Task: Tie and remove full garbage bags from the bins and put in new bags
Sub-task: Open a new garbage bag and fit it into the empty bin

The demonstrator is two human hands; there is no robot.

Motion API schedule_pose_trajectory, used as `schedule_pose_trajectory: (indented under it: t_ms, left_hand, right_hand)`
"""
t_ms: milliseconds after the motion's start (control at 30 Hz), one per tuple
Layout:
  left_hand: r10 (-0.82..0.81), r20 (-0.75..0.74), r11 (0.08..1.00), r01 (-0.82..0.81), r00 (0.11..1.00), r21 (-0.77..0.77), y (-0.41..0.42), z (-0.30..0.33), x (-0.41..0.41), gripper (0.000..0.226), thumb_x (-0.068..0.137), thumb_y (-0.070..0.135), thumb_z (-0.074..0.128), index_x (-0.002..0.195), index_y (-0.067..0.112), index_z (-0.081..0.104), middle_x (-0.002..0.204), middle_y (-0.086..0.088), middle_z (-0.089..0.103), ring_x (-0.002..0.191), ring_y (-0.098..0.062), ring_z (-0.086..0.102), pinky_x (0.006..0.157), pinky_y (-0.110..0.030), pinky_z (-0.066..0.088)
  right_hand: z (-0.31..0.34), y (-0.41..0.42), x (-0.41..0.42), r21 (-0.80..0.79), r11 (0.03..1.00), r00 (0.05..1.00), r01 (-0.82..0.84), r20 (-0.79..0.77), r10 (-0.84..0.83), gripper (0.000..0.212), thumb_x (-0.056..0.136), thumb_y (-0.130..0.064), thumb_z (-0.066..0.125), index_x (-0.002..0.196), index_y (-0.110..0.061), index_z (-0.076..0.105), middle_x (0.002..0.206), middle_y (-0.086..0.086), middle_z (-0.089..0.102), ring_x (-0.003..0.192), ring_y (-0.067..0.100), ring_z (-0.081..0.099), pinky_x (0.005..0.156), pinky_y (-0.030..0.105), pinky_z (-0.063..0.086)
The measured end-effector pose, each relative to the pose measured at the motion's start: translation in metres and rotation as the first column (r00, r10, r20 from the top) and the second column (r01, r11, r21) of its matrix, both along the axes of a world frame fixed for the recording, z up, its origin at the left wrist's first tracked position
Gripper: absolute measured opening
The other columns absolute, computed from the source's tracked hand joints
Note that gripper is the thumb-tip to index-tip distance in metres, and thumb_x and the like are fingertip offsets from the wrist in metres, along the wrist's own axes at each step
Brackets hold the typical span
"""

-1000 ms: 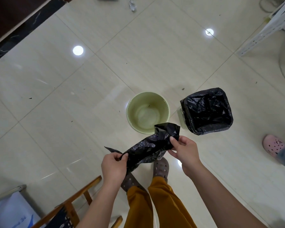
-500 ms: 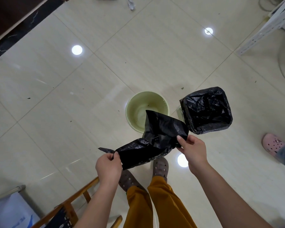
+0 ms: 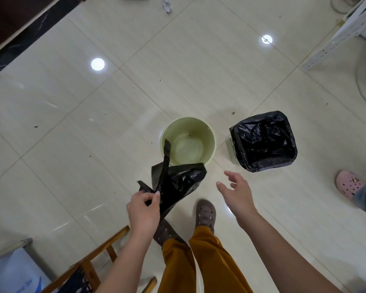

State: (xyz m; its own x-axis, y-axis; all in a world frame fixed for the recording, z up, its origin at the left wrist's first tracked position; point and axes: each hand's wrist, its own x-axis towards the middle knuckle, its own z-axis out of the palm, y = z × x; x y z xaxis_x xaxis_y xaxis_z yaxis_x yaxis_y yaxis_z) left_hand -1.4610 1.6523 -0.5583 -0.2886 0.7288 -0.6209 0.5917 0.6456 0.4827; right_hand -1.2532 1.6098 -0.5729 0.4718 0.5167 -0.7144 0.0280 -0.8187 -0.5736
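My left hand (image 3: 143, 210) pinches the new black garbage bag (image 3: 178, 183) low in the frame's centre; my right hand (image 3: 238, 192) hangs spread, holding nothing. With one grip, the crumpled bag could slip or stay closed, missing the unlined green bin (image 3: 188, 141) beyond it.

The held bag (image 3: 178, 187) was glossy black, as was the liner (image 3: 264, 140) at three o'clock. The round bin (image 3: 210, 142) was pale green. Trousers (image 3: 207, 261) were mustard; the floor tiles (image 3: 178, 70) cream; a clog (image 3: 348, 183) at four o'clock, pink.
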Motion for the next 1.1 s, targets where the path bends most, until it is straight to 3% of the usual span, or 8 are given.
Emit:
schedule_pose_trajectory:
  t_ms: [133, 300, 400, 567, 667, 800, 933, 1100]
  left_hand:
    - [0.069, 0.175, 0.996, -0.058, 0.982, -0.066, 0.005, 0.009, 0.005, 0.029, 0.094, 0.028, 0.059, 0.070, 0.012, 0.064, 0.072, -0.010, 0.066, 0.075, -0.017, 0.063, 0.061, -0.019, 0.044]
    - [0.046, 0.319, 0.991, -0.003, 0.947, -0.135, 0.007, 0.016, 0.010, 0.005, 0.085, 0.022, 0.073, 0.089, 0.022, 0.070, 0.084, 0.010, 0.072, 0.083, -0.003, 0.066, 0.061, -0.010, 0.045]
    - [-0.004, 0.424, 0.984, 0.080, 0.906, -0.162, 0.003, 0.019, 0.012, 0.009, 0.079, 0.016, 0.078, 0.075, 0.024, 0.075, 0.074, 0.009, 0.074, 0.074, 0.000, 0.068, 0.058, -0.006, 0.047]
    - [-0.081, 0.525, 0.958, 0.212, 0.847, -0.195, -0.013, 0.016, 0.013, 0.012, 0.080, 0.015, 0.077, 0.073, 0.025, 0.077, 0.075, 0.000, 0.074, 0.077, -0.009, 0.071, 0.065, -0.010, 0.049]
    - [0.130, 0.549, 0.960, 0.034, 0.826, -0.278, -0.021, 0.012, 0.012, 0.006, 0.081, 0.012, 0.076, 0.084, 0.017, 0.077, 0.084, -0.002, 0.076, 0.083, -0.015, 0.073, 0.069, -0.017, 0.054]
    - [0.217, 0.343, 0.970, -0.164, 0.914, -0.178, -0.018, 0.005, 0.003, 0.027, 0.085, 0.021, 0.072, 0.109, 0.025, 0.061, 0.109, 0.002, 0.063, 0.097, -0.020, 0.066, 0.077, -0.028, 0.056]
    - [0.006, 0.280, 0.998, 0.010, 0.960, -0.057, 0.002, 0.005, -0.006, 0.074, 0.089, 0.015, 0.067, 0.144, 0.042, 0.026, 0.139, 0.016, 0.036, 0.117, -0.016, 0.050, 0.079, -0.028, 0.050]
    - [-0.321, 0.326, 0.946, 0.320, 0.889, 0.058, 0.028, -0.001, -0.008, 0.098, 0.088, -0.002, 0.063, 0.144, 0.055, 0.007, 0.158, 0.016, 0.013, 0.145, -0.018, 0.020, 0.118, -0.046, 0.023]
  right_hand:
    - [0.010, 0.001, -0.023, 0.038, 0.986, 0.976, -0.164, -0.140, 0.168, 0.035, 0.090, -0.039, 0.064, 0.124, -0.033, 0.054, 0.128, -0.009, 0.052, 0.119, 0.013, 0.048, 0.093, 0.030, 0.045]
    - [0.022, 0.009, -0.043, -0.019, 0.993, 0.913, -0.114, -0.396, 0.098, 0.063, 0.082, -0.056, 0.067, 0.138, -0.037, 0.045, 0.131, -0.010, 0.049, 0.119, 0.017, 0.053, 0.098, 0.042, 0.051]
    - [0.025, 0.014, -0.050, 0.007, 1.000, 0.860, -0.026, -0.510, 0.026, 0.066, 0.079, -0.047, 0.074, 0.138, -0.036, 0.045, 0.130, -0.008, 0.054, 0.117, 0.016, 0.057, 0.095, 0.041, 0.054]
    - [0.026, 0.019, -0.054, 0.053, 0.996, 0.879, -0.071, -0.468, 0.088, 0.043, 0.084, -0.013, 0.074, 0.122, -0.027, 0.060, 0.107, -0.004, 0.070, 0.098, 0.010, 0.068, 0.086, 0.026, 0.056]
    - [0.024, 0.017, -0.052, 0.020, 0.993, 0.927, -0.116, -0.357, 0.116, 0.030, 0.085, -0.008, 0.072, 0.107, -0.027, 0.068, 0.094, -0.002, 0.072, 0.090, 0.012, 0.069, 0.080, 0.025, 0.055]
    - [0.023, 0.009, -0.044, -0.019, 0.991, 0.941, -0.133, -0.315, 0.120, 0.026, 0.085, -0.005, 0.070, 0.097, -0.029, 0.067, 0.085, -0.007, 0.072, 0.080, 0.004, 0.068, 0.071, 0.016, 0.051]
    - [0.023, 0.002, -0.029, -0.032, 0.967, 0.925, -0.253, -0.302, 0.232, 0.023, 0.087, -0.003, 0.066, 0.097, -0.023, 0.071, 0.094, -0.002, 0.072, 0.091, 0.011, 0.068, 0.080, 0.022, 0.054]
    - [0.027, 0.003, -0.006, -0.055, 0.919, 0.882, -0.389, -0.312, 0.355, 0.033, 0.090, 0.003, 0.058, 0.078, -0.024, 0.072, 0.082, -0.002, 0.072, 0.082, 0.012, 0.068, 0.070, 0.020, 0.051]
